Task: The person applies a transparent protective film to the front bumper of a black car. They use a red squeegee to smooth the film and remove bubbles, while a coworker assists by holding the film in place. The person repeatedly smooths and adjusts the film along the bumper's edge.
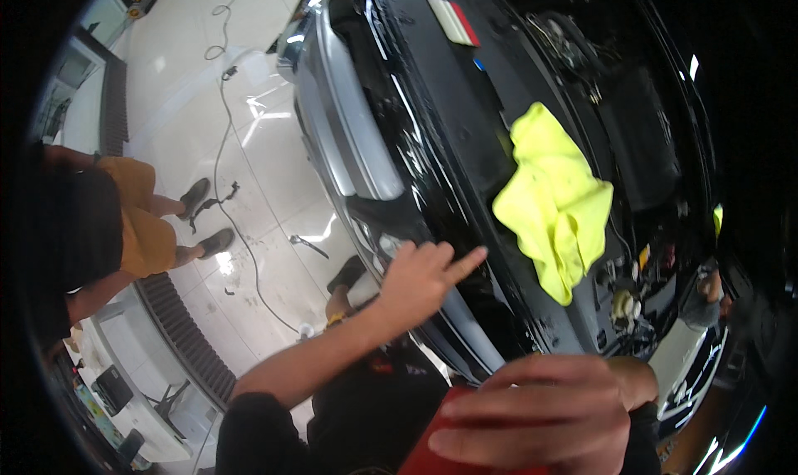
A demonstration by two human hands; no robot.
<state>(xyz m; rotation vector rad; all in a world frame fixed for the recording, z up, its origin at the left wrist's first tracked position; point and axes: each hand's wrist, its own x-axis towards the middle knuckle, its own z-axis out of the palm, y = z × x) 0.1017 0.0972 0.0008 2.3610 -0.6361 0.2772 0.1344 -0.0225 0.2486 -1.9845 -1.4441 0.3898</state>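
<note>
My left hand [420,280] reaches over the glossy black front edge of a car [449,176], its index finger stretched out at the black panel and the other fingers partly bent. Nothing shows in it. Whether the fingertip touches the panel I cannot tell. Close to the camera, my right hand [540,417] is wrapped round a red object [432,433] with a flat face, mostly hidden by the fingers. A crumpled yellow-green cloth [557,201] lies on the black cover beyond my left fingertip.
A white and red flat block [454,22] rests farther along the cover. Engine parts [623,309] are exposed at right. At left stands a person in orange shorts [141,209]; a cable [229,126] and a ratchet-like tool [307,245] lie on the tiled floor. Another person's hand [709,285] is at far right.
</note>
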